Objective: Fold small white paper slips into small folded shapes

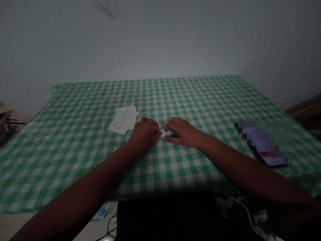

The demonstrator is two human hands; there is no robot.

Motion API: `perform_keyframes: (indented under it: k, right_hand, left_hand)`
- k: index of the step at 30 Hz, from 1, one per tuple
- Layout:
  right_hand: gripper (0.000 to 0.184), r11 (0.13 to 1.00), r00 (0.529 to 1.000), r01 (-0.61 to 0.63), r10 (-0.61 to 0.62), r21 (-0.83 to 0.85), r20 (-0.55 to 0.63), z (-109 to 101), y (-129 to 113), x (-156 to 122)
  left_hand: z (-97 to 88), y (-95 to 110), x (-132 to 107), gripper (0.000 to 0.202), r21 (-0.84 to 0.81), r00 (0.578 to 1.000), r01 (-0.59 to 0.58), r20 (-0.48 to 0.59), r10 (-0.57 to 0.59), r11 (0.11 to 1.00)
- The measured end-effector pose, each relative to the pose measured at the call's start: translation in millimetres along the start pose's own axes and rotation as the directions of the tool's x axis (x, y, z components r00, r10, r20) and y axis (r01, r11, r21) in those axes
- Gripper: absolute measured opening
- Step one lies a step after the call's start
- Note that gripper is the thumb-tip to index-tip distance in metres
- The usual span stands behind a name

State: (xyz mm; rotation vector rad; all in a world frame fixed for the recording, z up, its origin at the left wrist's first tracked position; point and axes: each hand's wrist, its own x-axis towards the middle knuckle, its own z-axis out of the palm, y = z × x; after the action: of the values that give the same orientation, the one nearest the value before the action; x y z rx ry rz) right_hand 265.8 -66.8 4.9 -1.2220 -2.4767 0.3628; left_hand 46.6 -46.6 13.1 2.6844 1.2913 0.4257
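Between my two hands is a small piece of printed paper point(163, 133), folded or crumpled small, just above the tablecloth or resting on it. My left hand point(145, 132) pinches its left edge between thumb and fingers. From the other side my right hand point(181, 132) curls round it, with forefinger and thumb at its right edge and a gap between them. Just beyond my left hand lies a loose stack of printed paper sheets point(123, 120), fanned unevenly.
A green and white checked tablecloth point(175, 97) covers the table. At the right lies a phone or tablet point(269, 155), partly blurred out. A pale wall point(160, 43) stands behind the table. Cables point(244, 206) hang below the front edge.
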Motion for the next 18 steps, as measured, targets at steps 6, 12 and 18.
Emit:
perform_keyframes:
  k: [6, 12, 18]
  right_hand:
    - [0.018, 0.998, 0.995, -0.058, 0.057, -0.012, -0.08, 7.0, -0.1, 8.0]
    - [0.022, 0.994, 0.992, -0.103, 0.099, -0.049, -0.073, 8.8, -7.3, 7.7]
    - [0.037, 0.999, 0.999, -0.039, 0.039, 0.007, -0.03, 0.2, -3.8, 3.8]
  left_hand:
    - [4.3, -4.7, 0.5, 0.009, -0.044, 0.999, -0.031, -0.026, 0.03, 0.999]
    - [5.7, -5.8, 0.8, 0.007, -0.039, 0.999, -0.031, -0.041, 0.03, 0.999]
    - [3.5, -3.3, -0.9, 0.01, -0.035, 0.999, -0.026, -0.024, 0.025, 0.999]
